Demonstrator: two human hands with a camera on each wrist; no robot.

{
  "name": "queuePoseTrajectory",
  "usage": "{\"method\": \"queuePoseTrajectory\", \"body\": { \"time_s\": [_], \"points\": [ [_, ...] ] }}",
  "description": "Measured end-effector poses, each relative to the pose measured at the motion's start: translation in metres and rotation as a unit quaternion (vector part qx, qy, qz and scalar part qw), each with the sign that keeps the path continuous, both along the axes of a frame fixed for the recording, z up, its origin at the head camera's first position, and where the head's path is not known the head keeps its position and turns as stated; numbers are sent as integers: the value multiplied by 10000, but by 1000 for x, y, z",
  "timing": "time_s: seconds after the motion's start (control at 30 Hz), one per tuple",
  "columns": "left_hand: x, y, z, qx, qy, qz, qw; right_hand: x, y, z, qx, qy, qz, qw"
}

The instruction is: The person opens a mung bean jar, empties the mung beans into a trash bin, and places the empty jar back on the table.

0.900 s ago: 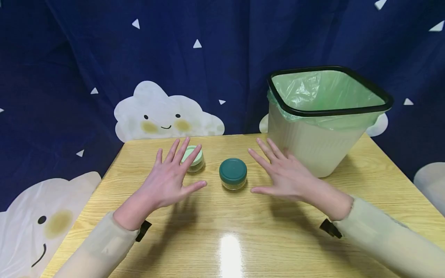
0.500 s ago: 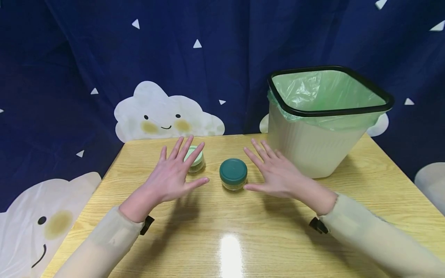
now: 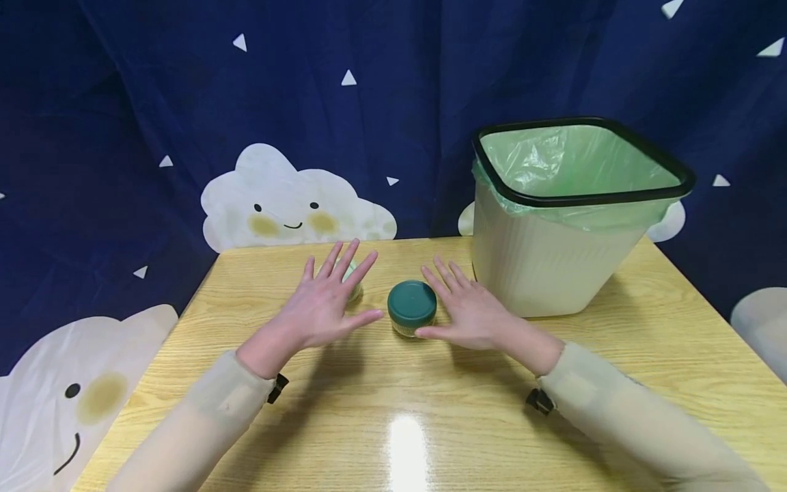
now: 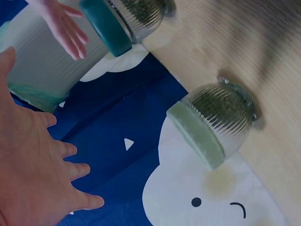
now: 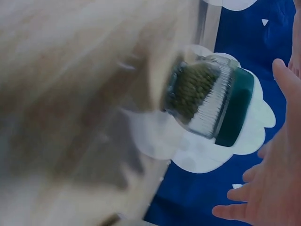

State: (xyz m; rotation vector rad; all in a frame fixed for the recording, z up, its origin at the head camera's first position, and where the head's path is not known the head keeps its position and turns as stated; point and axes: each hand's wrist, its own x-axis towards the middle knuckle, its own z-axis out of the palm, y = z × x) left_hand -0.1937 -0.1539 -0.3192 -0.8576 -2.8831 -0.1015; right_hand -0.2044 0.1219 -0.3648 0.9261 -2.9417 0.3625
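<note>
A ribbed clear jar with a dark teal lid [image 3: 412, 303] stands upright on the table between the two hands. Greenish granules fill part of it, as the right wrist view shows. My right hand [image 3: 472, 313] is just right of this jar, fingers spread, thumb tip over or against its lower side; contact cannot be told. A second ribbed jar, with a pale green lid [image 4: 197, 134] and dark greenish contents, stands farther back on the left. My left hand [image 3: 322, 304] hovers in front of it with spread fingers, hiding most of it in the head view. Neither hand holds anything.
A pale ribbed bin [image 3: 547, 263] with a black rim and a green liner bag stands at the back right of the wooden table [image 3: 344, 430]. Behind the table hangs a dark blue curtain [image 3: 406, 102] printed with clouds and triangles.
Both hands have moved inward, the left to the right and the right to the left, closing in on the teal-lidded jar. The jars and the bin have stayed in place.
</note>
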Motion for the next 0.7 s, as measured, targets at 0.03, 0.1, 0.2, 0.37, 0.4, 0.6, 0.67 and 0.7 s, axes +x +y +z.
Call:
{"method": "queuePoseTrajectory", "body": {
  "time_s": [0.03, 0.1, 0.2, 0.37, 0.4, 0.6, 0.67, 0.7],
  "points": [
    [-1, 1, -1, 14, -13, -15, 10000, 0, -1, -2, -79, -23, -35, 10000],
    [-2, 3, -4, 13, -43, -24, 10000, -1, -5, -7, -266, -69, -118, 9996],
    [-5, 7, -10, 76, -100, -43, 9999, -1, -11, -15, -659, -315, -346, 9967],
    [-8, 12, -18, 189, -146, -61, 9997, 1, -22, -31, -1360, -897, -945, 9821],
    [-9, 12, -19, 194, -131, -61, 9997, 1, -23, -35, -1487, -992, -1031, 9785],
    [-13, 16, -26, 213, -153, -95, 9996, 5, -29, -52, -2237, -1316, -1211, 9581],
    [-14, 17, -28, 242, -237, -111, 9994, 5, -30, -56, -2578, -1382, -1181, 9489],
    [-14, 18, -29, 262, -263, -125, 9992, 5, -31, -57, -2754, -1437, -1145, 9436]
  ]
}}
